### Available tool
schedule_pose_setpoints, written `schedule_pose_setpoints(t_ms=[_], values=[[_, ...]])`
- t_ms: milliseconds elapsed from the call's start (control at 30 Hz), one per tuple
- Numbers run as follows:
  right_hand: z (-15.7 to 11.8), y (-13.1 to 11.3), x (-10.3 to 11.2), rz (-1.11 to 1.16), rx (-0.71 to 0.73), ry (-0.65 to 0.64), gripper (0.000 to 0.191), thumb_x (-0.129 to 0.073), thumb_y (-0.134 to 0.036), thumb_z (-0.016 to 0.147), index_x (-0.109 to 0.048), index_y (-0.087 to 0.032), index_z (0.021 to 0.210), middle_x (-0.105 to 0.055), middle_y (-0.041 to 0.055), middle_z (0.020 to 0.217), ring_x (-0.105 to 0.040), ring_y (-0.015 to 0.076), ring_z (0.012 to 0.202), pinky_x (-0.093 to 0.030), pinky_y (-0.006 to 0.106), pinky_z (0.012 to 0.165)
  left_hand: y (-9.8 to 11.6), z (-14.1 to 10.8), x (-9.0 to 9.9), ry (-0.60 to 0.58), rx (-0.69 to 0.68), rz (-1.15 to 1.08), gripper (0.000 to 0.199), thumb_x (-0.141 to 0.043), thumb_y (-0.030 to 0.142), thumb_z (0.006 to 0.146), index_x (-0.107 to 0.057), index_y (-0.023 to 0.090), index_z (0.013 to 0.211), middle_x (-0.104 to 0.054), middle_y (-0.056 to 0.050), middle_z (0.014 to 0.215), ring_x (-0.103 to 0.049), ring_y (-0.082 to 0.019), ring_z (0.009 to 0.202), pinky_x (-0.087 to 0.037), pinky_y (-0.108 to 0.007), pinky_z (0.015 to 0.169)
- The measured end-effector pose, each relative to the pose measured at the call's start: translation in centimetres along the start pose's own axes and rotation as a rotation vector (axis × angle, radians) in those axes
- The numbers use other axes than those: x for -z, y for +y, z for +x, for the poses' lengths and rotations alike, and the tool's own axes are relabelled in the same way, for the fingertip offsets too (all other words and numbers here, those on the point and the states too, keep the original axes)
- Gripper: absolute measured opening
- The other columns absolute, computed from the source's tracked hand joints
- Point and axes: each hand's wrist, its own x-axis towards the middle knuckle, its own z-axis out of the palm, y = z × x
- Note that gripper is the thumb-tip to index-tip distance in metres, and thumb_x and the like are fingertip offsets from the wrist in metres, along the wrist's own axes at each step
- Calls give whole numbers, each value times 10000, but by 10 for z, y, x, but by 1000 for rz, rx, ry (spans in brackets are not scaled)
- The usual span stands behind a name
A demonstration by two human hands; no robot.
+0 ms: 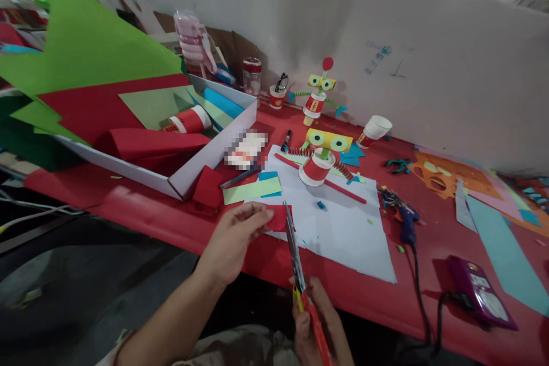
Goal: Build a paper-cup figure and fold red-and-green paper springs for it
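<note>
My left hand [240,234] pinches a small piece of red paper [279,218] over the edge of a white sheet [343,240]. In my right hand [315,320] is a pair of scissors [295,251] with red and yellow handles, its blades pointing away from me and lying at the right part of the red paper. Just beyond are light green and blue paper strips [253,189]. A paper-cup figure [315,167] with big eyes on a yellow roll and coiled arms stands on the white sheet, beside a thin red strip [345,191].
A white box [214,151] of coloured paper fills the left. A second cup figure [314,106], stacked cups [374,130] and a glass jar [251,77] stand near the wall. At right are pliers [398,166], a glue gun [407,223] with a cable and a purple device [482,293].
</note>
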Motion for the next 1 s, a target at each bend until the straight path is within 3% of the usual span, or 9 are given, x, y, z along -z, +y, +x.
schedule_pose_setpoints(t_ms=[100,233,500,667,833,933,1000], values=[[0,-3,-2,-3,-72,21,499,-553,-626,788,-595,-225,1081,-470,-24,634,-394,95,510,-390,187,456,-10,-8,-10,-11,10,-49,146,-800,256,623,-699,167,680,-649,12,687,-588,-109,665,-479,-219,679],[-1,-9,-1,18,-101,4,507,-530,-639,797,-588,-224,1082,-503,-3,667,-448,112,541,-422,207,497,-13,-10,-14,-19,1,-47,121,-782,245,642,-697,160,654,-650,5,646,-578,-108,645,-468,-214,677],[-1,-28,6,106,-174,-52,560,-568,-671,749,-588,-269,1138,-577,34,794,-561,157,638,-516,269,604,-2,-9,-5,-194,79,48,84,-736,224,688,-706,147,672,-679,-13,668,-578,-107,635,-444,-204,642],[0,-22,4,172,-243,-34,545,-591,-659,743,-611,-267,1122,-612,45,791,-596,173,652,-532,281,588,-1,-9,-2,-209,101,38,77,-744,214,683,-709,146,693,-689,-16,691,-590,-111,659,-454,-213,674],[-6,-16,5,261,-317,62,582,-623,-677,698,-618,-283,1126,-647,76,1025,-631,198,824,-553,311,728,-3,-6,1,-184,101,52,80,-755,215,674,-710,154,700,-693,-16,701,-596,-117,681,-456,-220,691],[-7,-20,6,276,-372,44,600,-510,-730,742,-630,-274,1113,-655,63,934,-623,172,766,-548,294,718,-3,-5,3,-176,94,54,87,-767,213,661,-696,162,667,-679,-2,677,-591,-113,679,-455,-219,698],[-6,-22,5,241,-341,24,588,-560,-699,735,-626,-254,1114,-639,42,804,-592,153,664,-537,276,658,-2,-5,3,-175,88,43,101,-771,214,654,-684,164,640,-667,5,656,-591,-114,675,-462,-225,709]])
